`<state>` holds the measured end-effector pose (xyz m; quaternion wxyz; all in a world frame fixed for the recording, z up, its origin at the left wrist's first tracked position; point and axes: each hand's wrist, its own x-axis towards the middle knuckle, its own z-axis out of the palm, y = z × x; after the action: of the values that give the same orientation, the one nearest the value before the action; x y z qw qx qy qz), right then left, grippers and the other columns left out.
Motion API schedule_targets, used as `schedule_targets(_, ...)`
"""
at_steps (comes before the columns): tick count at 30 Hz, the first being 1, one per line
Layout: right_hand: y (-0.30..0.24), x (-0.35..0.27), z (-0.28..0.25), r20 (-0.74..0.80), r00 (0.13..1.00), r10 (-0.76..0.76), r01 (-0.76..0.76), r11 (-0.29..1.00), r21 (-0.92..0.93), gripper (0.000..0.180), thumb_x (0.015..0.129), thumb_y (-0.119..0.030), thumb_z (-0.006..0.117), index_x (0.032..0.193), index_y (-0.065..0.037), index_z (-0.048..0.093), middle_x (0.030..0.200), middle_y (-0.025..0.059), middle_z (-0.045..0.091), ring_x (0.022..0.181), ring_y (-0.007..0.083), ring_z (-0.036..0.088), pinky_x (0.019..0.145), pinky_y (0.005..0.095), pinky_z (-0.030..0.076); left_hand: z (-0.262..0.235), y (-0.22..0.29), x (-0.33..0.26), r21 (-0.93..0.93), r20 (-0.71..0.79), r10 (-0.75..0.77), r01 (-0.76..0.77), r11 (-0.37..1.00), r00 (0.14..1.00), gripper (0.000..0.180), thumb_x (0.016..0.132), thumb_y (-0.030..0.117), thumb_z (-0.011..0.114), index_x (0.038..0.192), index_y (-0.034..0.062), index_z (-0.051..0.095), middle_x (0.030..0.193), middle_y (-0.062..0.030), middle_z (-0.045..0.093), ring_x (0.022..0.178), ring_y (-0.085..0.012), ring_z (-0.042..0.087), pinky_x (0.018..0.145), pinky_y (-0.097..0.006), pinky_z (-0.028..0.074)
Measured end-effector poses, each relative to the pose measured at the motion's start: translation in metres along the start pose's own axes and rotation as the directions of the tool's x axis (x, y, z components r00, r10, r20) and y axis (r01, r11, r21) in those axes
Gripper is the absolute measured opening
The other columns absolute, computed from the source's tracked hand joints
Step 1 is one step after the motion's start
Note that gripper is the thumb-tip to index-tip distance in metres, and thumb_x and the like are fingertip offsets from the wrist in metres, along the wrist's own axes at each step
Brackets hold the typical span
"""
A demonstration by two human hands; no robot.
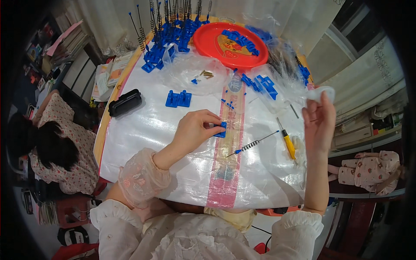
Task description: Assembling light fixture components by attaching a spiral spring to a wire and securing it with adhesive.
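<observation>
The left hand (pixel 193 126) pinches a small blue plastic block (pixel 222 131) at its fingertips; the right hand (pixel 320 123), well apart, touches a whitish translucent plastic piece (pixel 321 93), grip unclear. Apparently a steadying step, calling for a firm left pinch.

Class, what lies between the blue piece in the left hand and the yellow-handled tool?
In the head view, a thin rod with a dark coil lies between the blue piece and the tool.
</observation>
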<state>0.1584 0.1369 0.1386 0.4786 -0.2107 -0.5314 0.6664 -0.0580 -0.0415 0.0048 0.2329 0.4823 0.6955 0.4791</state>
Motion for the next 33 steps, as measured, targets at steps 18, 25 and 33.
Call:
schedule_targets(18, 0.072, -0.029, -0.007, 0.064, 0.998, 0.026, -0.019, 0.994, -0.107, 0.025, 0.097, -0.017, 0.065, 0.113, 0.002, 0.061, 0.082, 0.0035, 0.061, 0.059, 0.0049, 0.046, 0.049, 0.022, 0.034, -0.001, 0.0, 0.001, 0.001, 0.024, -0.018, 0.018, 1.0, 1.0, 0.02, 0.08, 0.012, 0.081, 0.099, 0.004, 0.078, 0.098, -0.0061, 0.073, 0.075, -0.0123, 0.064, 0.068, -0.025, 0.051)
schedule_targets(25, 0.071, -0.035, -0.003, 0.097, 0.995, -0.036, 0.05, 0.988, -0.144, 0.024, 0.099, -0.013, 0.061, 0.116, 0.004, 0.059, 0.084, 0.0025, 0.057, 0.061, 0.0049, 0.044, 0.05, 0.0224, 0.034, -0.001, 0.001, 0.002, 0.002, 0.038, -0.027, 0.027, 1.0, 0.999, 0.02, 0.081, 0.012, 0.08, 0.099, 0.004, 0.078, 0.098, -0.006, 0.073, 0.075, -0.0124, 0.065, 0.069, -0.025, 0.051)
schedule_targets(33, 0.072, -0.034, -0.004, 0.102, 0.995, -0.023, 0.036, 0.991, -0.128, 0.023, 0.097, -0.012, 0.062, 0.114, 0.005, 0.059, 0.093, 0.0094, 0.065, 0.061, 0.0076, 0.05, 0.05, 0.0237, 0.039, -0.001, 0.0, 0.001, 0.002, 0.02, -0.009, 0.009, 1.0, 1.0, 0.02, 0.081, 0.012, 0.081, 0.099, 0.0044, 0.078, 0.098, -0.0056, 0.073, 0.076, -0.0127, 0.065, 0.069, -0.025, 0.052)
